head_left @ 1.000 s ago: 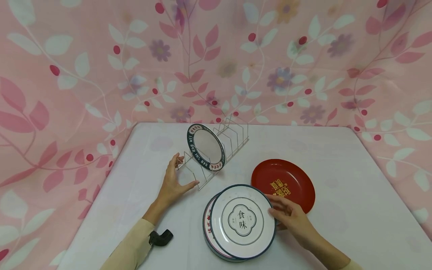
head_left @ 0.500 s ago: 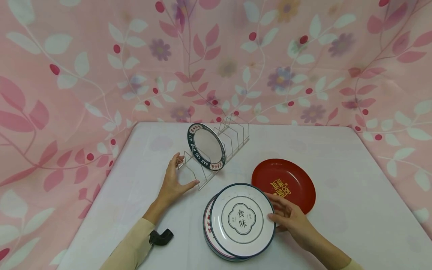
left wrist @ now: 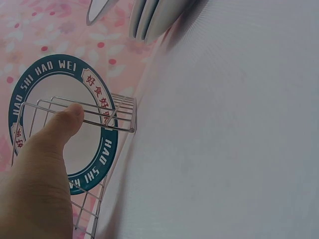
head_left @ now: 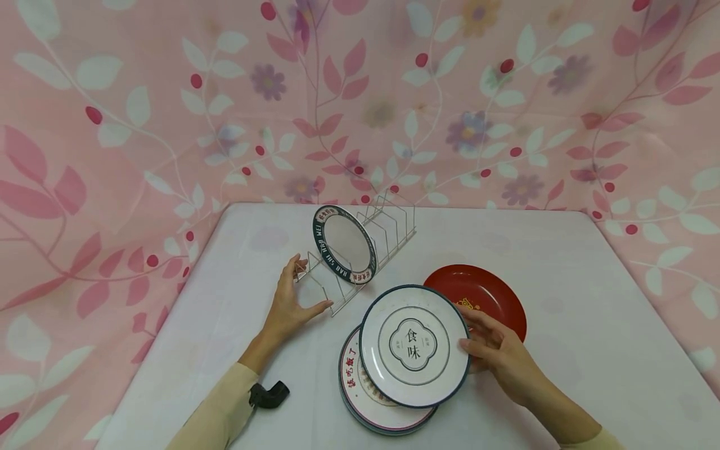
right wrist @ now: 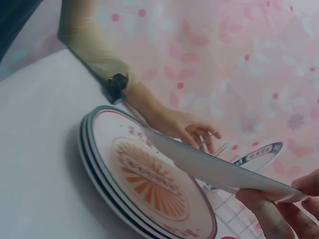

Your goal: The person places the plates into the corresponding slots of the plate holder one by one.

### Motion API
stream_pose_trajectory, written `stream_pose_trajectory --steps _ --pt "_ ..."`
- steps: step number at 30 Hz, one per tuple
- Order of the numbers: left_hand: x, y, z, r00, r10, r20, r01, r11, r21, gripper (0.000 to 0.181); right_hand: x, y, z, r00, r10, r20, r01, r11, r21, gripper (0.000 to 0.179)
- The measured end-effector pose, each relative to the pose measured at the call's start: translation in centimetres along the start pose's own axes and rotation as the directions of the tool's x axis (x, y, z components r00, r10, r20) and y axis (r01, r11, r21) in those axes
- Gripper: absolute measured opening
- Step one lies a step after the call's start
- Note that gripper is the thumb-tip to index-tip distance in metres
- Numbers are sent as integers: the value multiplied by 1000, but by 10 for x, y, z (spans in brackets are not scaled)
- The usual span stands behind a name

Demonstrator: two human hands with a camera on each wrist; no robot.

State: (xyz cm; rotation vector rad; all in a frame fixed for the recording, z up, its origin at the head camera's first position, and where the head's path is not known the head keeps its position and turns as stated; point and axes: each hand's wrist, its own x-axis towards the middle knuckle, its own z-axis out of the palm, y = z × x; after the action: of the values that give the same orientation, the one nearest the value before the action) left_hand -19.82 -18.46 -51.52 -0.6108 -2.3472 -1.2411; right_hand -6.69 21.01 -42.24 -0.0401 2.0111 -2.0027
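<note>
Near the right edge of a white plate (head_left: pixel 414 375) with a dark blue rim, my right hand (head_left: pixel 503 356) pinches it, thumb on top and fingers beneath. This plate is tilted and raised over a stack of plates (head_left: pixel 382 415), whose top one has red characters and an orange sunburst in the right wrist view. My left hand (head_left: pixel 285 306) grips the near end of a wire dish rack (head_left: pixel 349 300), its thumb (left wrist: pixel 75 113) against the wires in the left wrist view. A plate with a dark green lettered rim (head_left: pixel 362 276) stands upright in the rack.
A red oval plate (head_left: pixel 495 300) with gold characters lies to the right of the stack, partly behind the held plate. A black wrist camera (head_left: pixel 270 396) sits on the left sleeve. Behind the white table (head_left: pixel 590 350) hangs a pink floral cloth (head_left: pixel 360 94).
My right hand has lifted the blue-rimmed plate off the stack, up and slightly right, baring more of the plate beneath with red characters. My left hand stays on the dish rack.
</note>
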Motion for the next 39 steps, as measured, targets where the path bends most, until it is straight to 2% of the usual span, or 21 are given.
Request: stream_pose_trajectory --steps 5,11,20,31,36,39 --pt "1 2 -1 1000 2 -3 -2 1000 -4 122 3 -7 -8 995 -89 42 88 996 24 55" --pt "0 1 0 1000 7 -4 -7 1000 -6 121 9 -22 -17 989 -148 23 147 988 41 53" --pt "-2 1 2 1000 -12 2 12 1000 -14 122 27 -58 -36 952 -306 -18 307 949 65 51" --pt "-1 1 1 999 -43 16 43 999 -14 122 65 -93 -51 916 -393 -83 400 909 120 51" --pt "-1 1 0 999 -43 18 43 999 -4 122 89 -112 -51 913 -396 -95 406 905 126 53" --pt "0 1 -1 999 -29 15 29 1000 -7 121 104 -125 -49 912 -398 -101 407 908 96 52"
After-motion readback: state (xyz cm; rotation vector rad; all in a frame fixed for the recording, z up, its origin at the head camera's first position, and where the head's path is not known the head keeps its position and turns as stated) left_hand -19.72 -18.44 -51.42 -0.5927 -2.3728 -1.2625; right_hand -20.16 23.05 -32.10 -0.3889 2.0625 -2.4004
